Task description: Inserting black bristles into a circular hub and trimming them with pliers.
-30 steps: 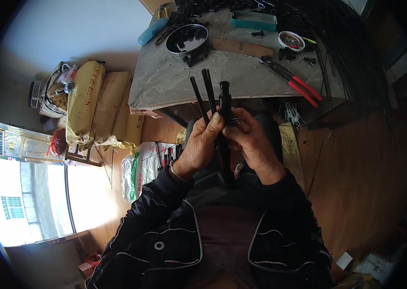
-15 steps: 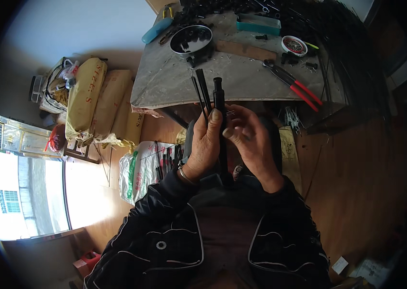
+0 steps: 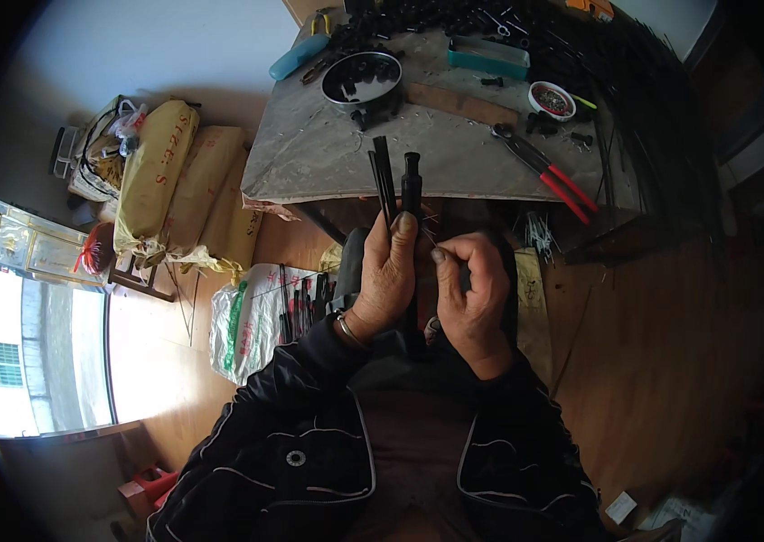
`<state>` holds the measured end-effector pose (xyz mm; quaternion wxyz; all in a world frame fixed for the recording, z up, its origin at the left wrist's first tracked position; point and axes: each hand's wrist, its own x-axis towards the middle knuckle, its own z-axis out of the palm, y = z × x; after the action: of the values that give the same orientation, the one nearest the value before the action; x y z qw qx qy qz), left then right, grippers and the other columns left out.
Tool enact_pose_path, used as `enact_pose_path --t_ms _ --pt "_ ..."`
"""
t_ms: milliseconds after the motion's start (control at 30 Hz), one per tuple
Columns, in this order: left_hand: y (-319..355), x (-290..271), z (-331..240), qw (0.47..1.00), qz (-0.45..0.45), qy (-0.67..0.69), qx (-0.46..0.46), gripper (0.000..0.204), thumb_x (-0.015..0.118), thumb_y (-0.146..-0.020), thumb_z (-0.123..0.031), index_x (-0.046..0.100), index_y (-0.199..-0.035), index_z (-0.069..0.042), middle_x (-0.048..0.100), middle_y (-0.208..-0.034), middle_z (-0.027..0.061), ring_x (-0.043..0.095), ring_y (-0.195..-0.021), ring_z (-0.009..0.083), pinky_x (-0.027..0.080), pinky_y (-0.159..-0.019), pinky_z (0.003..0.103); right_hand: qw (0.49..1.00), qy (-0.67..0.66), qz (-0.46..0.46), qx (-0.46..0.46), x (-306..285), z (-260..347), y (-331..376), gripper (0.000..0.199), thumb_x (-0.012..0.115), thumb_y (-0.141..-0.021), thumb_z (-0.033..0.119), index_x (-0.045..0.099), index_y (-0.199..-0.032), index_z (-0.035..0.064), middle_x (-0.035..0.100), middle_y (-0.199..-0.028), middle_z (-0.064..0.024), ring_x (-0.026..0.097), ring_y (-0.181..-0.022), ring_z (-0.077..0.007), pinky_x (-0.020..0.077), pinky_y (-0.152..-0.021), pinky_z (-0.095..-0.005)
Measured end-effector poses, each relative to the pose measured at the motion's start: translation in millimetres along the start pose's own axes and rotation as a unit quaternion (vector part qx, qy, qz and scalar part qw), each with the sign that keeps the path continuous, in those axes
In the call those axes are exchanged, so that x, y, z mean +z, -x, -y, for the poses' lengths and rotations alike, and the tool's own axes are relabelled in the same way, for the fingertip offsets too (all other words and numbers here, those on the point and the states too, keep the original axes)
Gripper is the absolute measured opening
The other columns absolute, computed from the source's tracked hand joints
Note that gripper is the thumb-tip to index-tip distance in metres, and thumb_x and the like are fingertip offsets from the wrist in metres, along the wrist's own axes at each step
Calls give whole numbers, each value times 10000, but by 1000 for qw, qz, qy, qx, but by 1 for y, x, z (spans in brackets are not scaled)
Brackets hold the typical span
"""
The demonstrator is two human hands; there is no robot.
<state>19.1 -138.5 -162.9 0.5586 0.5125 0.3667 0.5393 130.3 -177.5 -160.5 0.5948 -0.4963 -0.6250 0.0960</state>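
Observation:
My left hand (image 3: 386, 285) is closed round an upright black rod (image 3: 412, 185) with a stepped, knobbed top, its thumb pressed along the side. A bundle of thin black rods (image 3: 384, 176) sticks up from the same grip, left of the thicker one. Just to the right, my right hand (image 3: 474, 303) pinches a thin wire (image 3: 431, 238) between thumb and forefinger. That wire runs toward the black rod beside my left thumb; whether it is wound round the rod is too small to tell. The rod's lower part hangs down behind my hands toward my lap.
On the grey table (image 3: 309, 163) lie red-handled cutters (image 3: 544, 172), a round pan (image 3: 362, 79), a teal tray (image 3: 488, 60), a small white bowl (image 3: 552, 101) and a wooden strip (image 3: 461, 103). Long black rods (image 3: 662, 117) pile at the right. Yellow sacks (image 3: 160, 172) stand left.
My right hand has drawn its loosely spread fingers into a pinch on the wire and moved slightly down. The left hand keeps its hold. The whole view has shifted a little.

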Motion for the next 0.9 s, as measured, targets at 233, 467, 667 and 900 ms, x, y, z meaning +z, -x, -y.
enact_pose_path --t_ms 233,467,667,900 --pt "7 3 -2 996 18 76 -33 196 441 -1023 -217 537 -1081 -57 467 -737 -65 395 -650 18 316 -556 168 964 -166 93 188 -10 -20 -18 75 561 -932 107 576 -922 34 599 -809 -50 581 -735 -154 462 -671 -276" --pt "5 -3 -5 996 67 49 -27 328 442 -1021 -318 519 -1169 -36 471 -716 -43 421 -641 35 357 -574 188 997 40 70 20 -40 -55 -43 72 632 -864 79 588 -894 29 591 -825 -66 593 -743 -194 469 -678 -290" --pt "1 -8 -9 993 115 18 -33 431 487 -985 -422 526 -1142 -22 475 -693 -16 452 -578 65 401 -544 208 903 414 112 2 -91 -121 -83 210 690 -807 224 554 -795 64 561 -847 -89 536 -860 -320 404 -744 -444" --pt "-9 -15 5 990 92 54 -96 377 458 -998 -414 508 -950 -43 476 -660 5 467 -520 95 416 -482 244 908 391 135 -71 -98 -137 -84 235 689 -820 217 535 -842 41 554 -881 -107 538 -832 -316 419 -716 -443"
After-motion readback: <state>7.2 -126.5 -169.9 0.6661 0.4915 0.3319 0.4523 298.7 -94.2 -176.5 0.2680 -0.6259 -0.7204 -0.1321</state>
